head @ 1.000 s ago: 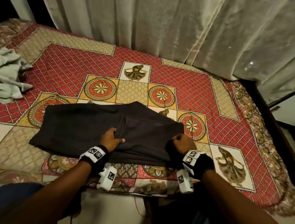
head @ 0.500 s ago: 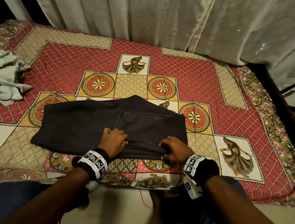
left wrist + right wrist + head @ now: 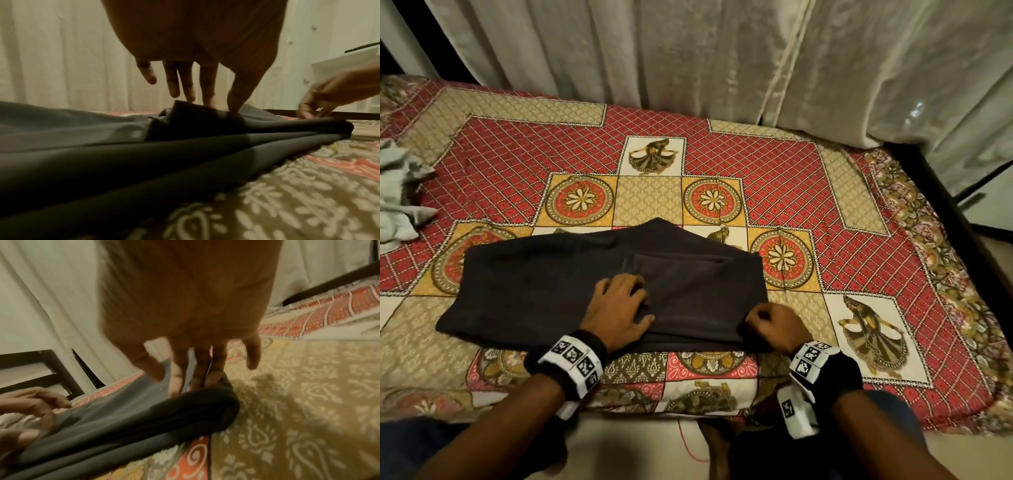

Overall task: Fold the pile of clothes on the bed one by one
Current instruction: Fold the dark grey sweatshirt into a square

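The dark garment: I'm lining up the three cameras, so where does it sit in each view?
Head: the dark garment lies centre-left on the bedspread, under both hands.
Left wrist: it fills the lower left, below the left hand.
Right wrist: it crosses the lower left, its folded end under the right hand.
Shared landmark: that folded right end, in all three views.

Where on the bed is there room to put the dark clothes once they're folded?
The red diamond patch between the dark garment and the curtain is bare, as is the stretch right of the right hand. The left edge is crowded by a pale crumpled pile.
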